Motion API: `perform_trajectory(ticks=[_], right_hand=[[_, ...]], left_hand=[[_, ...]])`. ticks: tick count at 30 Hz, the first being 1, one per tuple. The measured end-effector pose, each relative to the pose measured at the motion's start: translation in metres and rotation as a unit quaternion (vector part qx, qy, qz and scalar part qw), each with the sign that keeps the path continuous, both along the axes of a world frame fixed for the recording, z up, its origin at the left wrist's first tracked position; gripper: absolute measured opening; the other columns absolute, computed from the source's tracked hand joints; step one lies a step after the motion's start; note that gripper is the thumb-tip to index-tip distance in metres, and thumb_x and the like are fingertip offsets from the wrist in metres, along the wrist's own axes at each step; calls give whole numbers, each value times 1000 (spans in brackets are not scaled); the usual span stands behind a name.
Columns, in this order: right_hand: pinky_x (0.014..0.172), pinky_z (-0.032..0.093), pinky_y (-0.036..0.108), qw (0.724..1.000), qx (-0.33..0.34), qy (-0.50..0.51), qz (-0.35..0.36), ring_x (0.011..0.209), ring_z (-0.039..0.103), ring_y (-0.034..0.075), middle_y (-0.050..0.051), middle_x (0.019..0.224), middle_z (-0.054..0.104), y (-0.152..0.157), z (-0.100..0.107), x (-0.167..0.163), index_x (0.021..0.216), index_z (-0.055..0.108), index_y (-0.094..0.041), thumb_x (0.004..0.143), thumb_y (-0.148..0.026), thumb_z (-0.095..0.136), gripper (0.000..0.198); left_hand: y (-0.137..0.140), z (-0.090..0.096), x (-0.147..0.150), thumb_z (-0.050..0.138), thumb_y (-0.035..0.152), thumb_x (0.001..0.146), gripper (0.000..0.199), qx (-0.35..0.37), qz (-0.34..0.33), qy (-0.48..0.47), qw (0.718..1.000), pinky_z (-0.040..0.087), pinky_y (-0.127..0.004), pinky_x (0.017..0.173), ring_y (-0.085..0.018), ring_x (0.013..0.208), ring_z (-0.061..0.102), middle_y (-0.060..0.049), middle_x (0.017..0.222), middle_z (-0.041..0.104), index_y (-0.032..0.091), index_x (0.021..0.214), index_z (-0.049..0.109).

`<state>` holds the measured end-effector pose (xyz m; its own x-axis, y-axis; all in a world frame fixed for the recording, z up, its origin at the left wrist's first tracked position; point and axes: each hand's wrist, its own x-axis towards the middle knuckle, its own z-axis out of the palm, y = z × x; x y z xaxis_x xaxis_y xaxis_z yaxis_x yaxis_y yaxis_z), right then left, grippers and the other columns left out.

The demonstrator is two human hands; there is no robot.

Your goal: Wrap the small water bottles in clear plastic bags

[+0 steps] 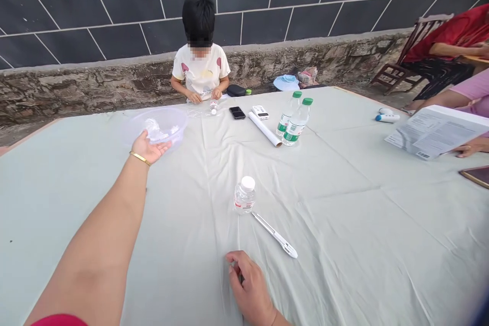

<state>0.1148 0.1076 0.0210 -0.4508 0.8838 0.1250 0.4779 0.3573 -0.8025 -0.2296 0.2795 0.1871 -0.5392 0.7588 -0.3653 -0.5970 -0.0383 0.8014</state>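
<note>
My left hand [151, 150] reaches far out over the table, palm up with the fingers spread. It is at the near rim of a translucent plastic basin [176, 123]; whether it bears any of its weight I cannot tell. Crumpled clear plastic [153, 128] lies inside the basin. My right hand [250, 288] rests near the front of the table, its fingers loosely curled, with nothing visible in them. Beyond it stands a small clear bottle [244, 196] with a white cap. A white utility knife or pen-like tool [275, 235] lies slantwise beside the bottle.
Across the cloth-covered table [344, 224], a person [200, 71] handles a small bottle [213, 107]. Nearby are a phone [237, 112], a white device [260, 112], a white roll [265, 129] and two water bottles [296, 125]. At right, another person's hand [471, 147] holds a printed box [435, 132].
</note>
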Motion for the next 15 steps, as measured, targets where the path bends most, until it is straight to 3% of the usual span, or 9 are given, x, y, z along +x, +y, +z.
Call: perform_trajectory(ticks=[2, 4, 6, 9, 12, 15], right_hand=[[59, 45, 27, 1000, -8, 10, -1, 61, 56, 14, 1, 77, 60, 0, -2, -1, 90, 53, -22, 79, -11, 39, 22], [58, 45, 27, 999, -22, 26, -5, 61, 55, 14, 1, 76, 60, -1, -4, -1, 89, 54, -22, 80, -13, 39, 19], [59, 45, 27, 997, -43, 56, -26, 61, 55, 14, 1, 76, 59, 1, -2, 0, 89, 54, -22, 81, -15, 39, 18], [60, 46, 28, 987, -63, 99, -111, 59, 53, 15, -1, 69, 55, 14, 7, 4, 96, 54, -20, 82, -23, 43, 18], [60, 44, 29, 962, -69, 130, -228, 55, 51, 14, -1, 74, 56, 40, 18, 4, 114, 47, -18, 80, -33, 50, 37], [58, 43, 29, 955, -91, 130, -250, 56, 51, 15, -2, 73, 55, 68, 21, -6, 134, 33, -13, 75, -42, 57, 70]], left_hand=[[-15, -21, 19, 42, 36, 90, 49, -19, -27, 14, 999, 54, -32, 68, -21, 93, 65, -21, 125, 51, 19, 134, 29], [-48, -52, 48, 49, 29, 87, 32, -38, -72, 41, 996, 54, -30, 66, -18, 79, 68, -15, 102, 63, 17, 116, 48], [-92, -82, 77, 56, 26, 82, 23, -70, -118, 54, 989, 53, -30, 64, -18, 71, 67, -10, 87, 66, 15, 102, 56], [-167, -115, 117, 69, 32, 71, 31, -103, -135, 92, 981, 51, -31, 65, -18, 67, 66, -8, 83, 67, 16, 96, 61], [-230, -134, 148, 70, 43, 67, 31, -134, -147, 180, 963, 49, -34, 63, -20, 64, 63, -7, 78, 67, 19, 87, 67], [-267, -147, 170, 68, 49, 67, 26, -153, -170, 258, 939, 50, -39, 61, -24, 62, 62, -8, 70, 66, 25, 76, 69]])
